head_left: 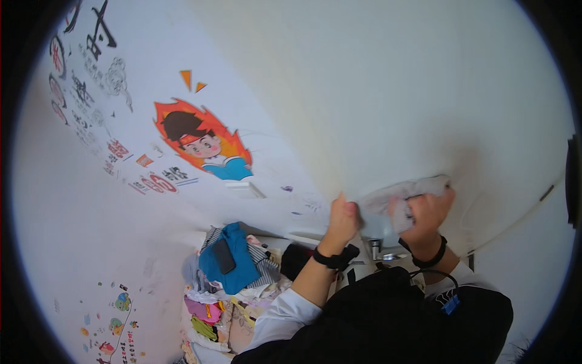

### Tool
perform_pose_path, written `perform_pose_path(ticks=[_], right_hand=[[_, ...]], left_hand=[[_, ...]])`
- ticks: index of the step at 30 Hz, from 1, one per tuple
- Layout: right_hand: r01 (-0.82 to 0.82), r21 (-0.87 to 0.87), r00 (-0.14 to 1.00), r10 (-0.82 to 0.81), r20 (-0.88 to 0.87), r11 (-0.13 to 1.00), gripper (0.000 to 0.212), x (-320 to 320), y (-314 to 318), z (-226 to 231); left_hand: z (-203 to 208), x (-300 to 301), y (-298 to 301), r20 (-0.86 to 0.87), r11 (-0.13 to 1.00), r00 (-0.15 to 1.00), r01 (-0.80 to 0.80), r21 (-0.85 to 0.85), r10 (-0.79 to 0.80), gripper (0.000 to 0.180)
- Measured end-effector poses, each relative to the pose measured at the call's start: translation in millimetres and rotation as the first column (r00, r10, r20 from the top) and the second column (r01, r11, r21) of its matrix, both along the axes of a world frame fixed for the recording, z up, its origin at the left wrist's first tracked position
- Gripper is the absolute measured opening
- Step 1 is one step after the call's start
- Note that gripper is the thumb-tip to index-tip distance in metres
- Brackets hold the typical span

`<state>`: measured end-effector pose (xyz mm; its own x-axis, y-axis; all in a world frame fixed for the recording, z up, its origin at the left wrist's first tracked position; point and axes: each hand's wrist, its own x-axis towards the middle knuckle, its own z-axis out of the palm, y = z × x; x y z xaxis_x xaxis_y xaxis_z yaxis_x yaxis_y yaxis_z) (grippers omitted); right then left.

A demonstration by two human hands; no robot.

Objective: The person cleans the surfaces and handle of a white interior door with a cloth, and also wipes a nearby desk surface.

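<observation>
My right hand point(429, 213) is closed round a pale grey-white cloth point(394, 193) and presses it against a broad white panel point(388, 91) that looks like a door. Part of the cloth spreads out to the left of the fingers. To the left, my left hand point(344, 219) is closed in a fist near the panel's surface, thumb upward. What lies inside its fingers, if anything, is hidden. Below and between the two hands sits a metal lever handle point(391, 256). Dark bands circle both wrists.
Left of my left arm is a heap of folded clothes point(239, 258) with a dark phone point(224, 256) on top. The wall beyond carries a cartoon sticker point(200, 142) and a white switch plate point(245, 190). A blue binder clip point(448, 303) hangs at my dark clothing.
</observation>
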<state>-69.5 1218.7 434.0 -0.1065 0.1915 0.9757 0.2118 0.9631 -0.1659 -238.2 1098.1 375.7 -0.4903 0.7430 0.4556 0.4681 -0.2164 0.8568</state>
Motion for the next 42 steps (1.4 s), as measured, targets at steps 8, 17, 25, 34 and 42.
perform_pose_path(ticks=[8, 17, 25, 34, 42], right_hand=[[-0.242, 0.227, 0.960, 0.200, 0.194, 0.943, 0.008, 44.7, 36.7, -6.0], [-0.052, 0.219, 0.992, 0.024, 0.127, 0.974, 0.024, 201.1, 205.1, 9.1], [0.168, 0.221, 0.977, -0.192, 0.092, 0.961, 0.015, 297.5, 303.4, -23.5], [-0.031, -0.014, 0.999, 0.031, -0.045, 0.999, 0.050, 315.8, 333.1, -16.3], [0.034, -0.011, 0.984, -0.036, -0.176, 0.999, 0.038, 297.8, 332.3, -8.0]], left_hand=[[-70.8, -28.8, -20.6, 0.239, 0.986, 0.971, -0.065, 0.157, 0.026, 0.086], [-55.0, 8.9, 17.4, 0.480, 0.915, 0.855, -0.335, 0.224, 0.196, 0.091], [-125.9, -54.5, -17.9, 0.874, 0.698, 0.458, -0.679, 0.225, 0.164, 0.090], [-79.1, 7.5, 10.2, 0.561, 0.703, 0.759, -0.595, 0.390, 0.331, 0.074], [-71.0, 11.2, 19.0, 0.598, 0.767, 0.765, -0.525, 0.368, 0.237, 0.077]])
